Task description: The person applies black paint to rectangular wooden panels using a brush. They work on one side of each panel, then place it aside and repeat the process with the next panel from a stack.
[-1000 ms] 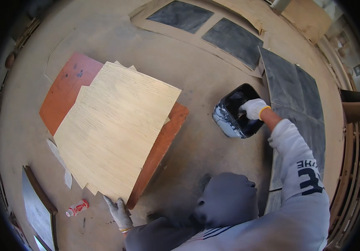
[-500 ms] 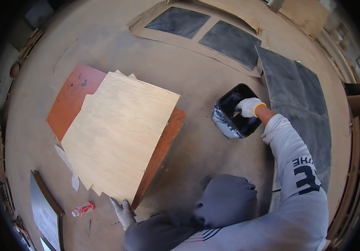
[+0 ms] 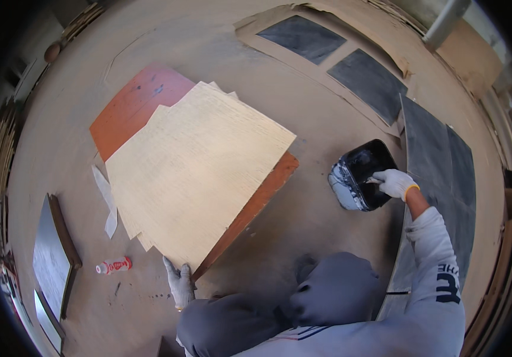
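A fanned stack of pale plywood sheets [image 3: 202, 166] lies on red-orange boards [image 3: 140, 98] at centre left. My left hand [image 3: 180, 284], in a whitish glove, is at the stack's near corner, fingers stretched out and apart against its edge. My right hand [image 3: 395, 183], in a white glove with a yellow cuff, is closed over the near right rim of a black, paint-smeared bucket [image 3: 343, 187]. Its fingers pinch something small and light at the opening, which I cannot make out. Dark paint coats the bucket's inside.
Black-coated panels [image 3: 440, 160] lie along my right side, with two more dark panels [image 3: 366, 80] on brown sheeting at the far right. A red and white bottle [image 3: 114, 265], a pale strip [image 3: 106, 199] and a dark-topped slab [image 3: 54, 256] are at left.
The view has swung, shifting most of the scene rightward. My right hand has drawn back from inside the bucket to its near right rim. My left hand stays at the stack's corner.
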Available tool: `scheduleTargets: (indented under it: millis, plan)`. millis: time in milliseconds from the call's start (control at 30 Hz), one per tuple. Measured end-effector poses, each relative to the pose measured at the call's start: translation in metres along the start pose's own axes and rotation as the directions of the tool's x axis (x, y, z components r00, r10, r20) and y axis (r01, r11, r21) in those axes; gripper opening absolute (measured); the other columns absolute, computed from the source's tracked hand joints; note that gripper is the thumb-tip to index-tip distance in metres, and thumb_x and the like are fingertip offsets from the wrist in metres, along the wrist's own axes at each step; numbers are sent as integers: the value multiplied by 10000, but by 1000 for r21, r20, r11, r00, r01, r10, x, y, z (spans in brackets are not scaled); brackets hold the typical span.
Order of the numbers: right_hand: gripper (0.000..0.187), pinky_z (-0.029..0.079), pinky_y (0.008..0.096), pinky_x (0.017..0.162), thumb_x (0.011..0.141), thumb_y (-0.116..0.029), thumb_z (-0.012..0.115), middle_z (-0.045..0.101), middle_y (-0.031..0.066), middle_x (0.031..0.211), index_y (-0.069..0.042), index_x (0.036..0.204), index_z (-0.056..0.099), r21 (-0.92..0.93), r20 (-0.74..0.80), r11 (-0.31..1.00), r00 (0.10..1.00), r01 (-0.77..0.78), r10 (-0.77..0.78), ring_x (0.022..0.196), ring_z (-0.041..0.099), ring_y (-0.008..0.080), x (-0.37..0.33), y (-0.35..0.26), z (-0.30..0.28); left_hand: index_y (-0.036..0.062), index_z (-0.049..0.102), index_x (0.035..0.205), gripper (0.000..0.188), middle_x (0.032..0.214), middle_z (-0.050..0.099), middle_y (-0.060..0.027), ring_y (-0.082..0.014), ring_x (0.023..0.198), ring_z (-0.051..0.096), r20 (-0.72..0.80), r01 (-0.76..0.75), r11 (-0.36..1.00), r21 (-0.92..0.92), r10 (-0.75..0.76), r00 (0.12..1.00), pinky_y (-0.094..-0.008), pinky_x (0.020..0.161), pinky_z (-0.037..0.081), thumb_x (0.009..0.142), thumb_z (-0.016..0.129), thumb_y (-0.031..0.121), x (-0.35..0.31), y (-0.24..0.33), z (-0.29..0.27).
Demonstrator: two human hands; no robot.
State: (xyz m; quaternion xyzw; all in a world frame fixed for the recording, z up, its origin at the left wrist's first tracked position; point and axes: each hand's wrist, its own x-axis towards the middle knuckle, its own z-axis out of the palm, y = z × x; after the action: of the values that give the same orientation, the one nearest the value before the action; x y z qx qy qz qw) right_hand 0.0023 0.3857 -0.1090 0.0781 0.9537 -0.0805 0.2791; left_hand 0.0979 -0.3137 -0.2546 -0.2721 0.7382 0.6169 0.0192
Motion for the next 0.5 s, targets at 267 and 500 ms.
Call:
scheduleTargets:
  millis: [267, 500]
  plan:
    - [457, 399, 271, 444, 920, -98, 653, 679, 72, 770, -70, 1370, 723, 674, 199, 670, 949, -312, 243, 504, 540, 117, -25, 16, -13, 100, 173, 1732, 847, 865, 579, -23, -73, 578, 472, -73, -43, 998, -44, 40, 997, -255, 459, 412, 1015, 618, 22, -2, 15, 3]
    - [459, 368, 300, 402, 1060, -273, 609, 701, 151, 814, -79, 1476, 613, 979, 203, -48, 975, -199, 94, 476, 552, 180, -88, 72, 24, 82, 175, 1730, 833, 813, 564, -4, -61, 565, 462, -69, -90, 990, -104, 83, 994, -250, 465, 405, 1024, 610, 0, 8, 1, 4]
